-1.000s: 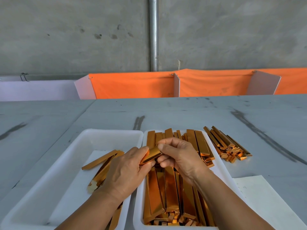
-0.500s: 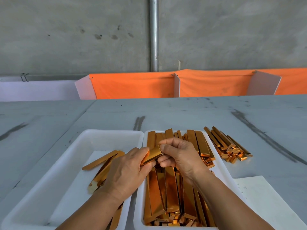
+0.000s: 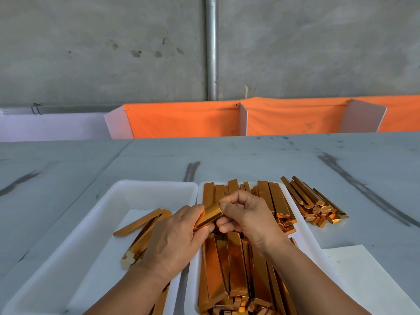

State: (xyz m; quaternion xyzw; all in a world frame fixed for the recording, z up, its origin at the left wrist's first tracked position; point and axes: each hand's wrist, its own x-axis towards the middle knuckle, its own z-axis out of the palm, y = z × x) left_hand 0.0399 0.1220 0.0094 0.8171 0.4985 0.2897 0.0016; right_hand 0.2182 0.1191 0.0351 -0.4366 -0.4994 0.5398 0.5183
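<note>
Our left hand [image 3: 175,242] and right hand [image 3: 247,214] both pinch one gold box [image 3: 209,215]. At twelve o'clock: scuffed grey table [image 3: 250,160], orange cloth [image 3: 181,121], concrete wall [image 3: 113,53].

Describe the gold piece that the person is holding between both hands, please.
The gold piece is a narrow, shiny sleeve, seemingly of folded foil card, with flat faces and sharp edges. It is tilted, far end higher. The left hand grips its near end, the right hand pinches its far end. It is held above the fuller white tray.
</note>
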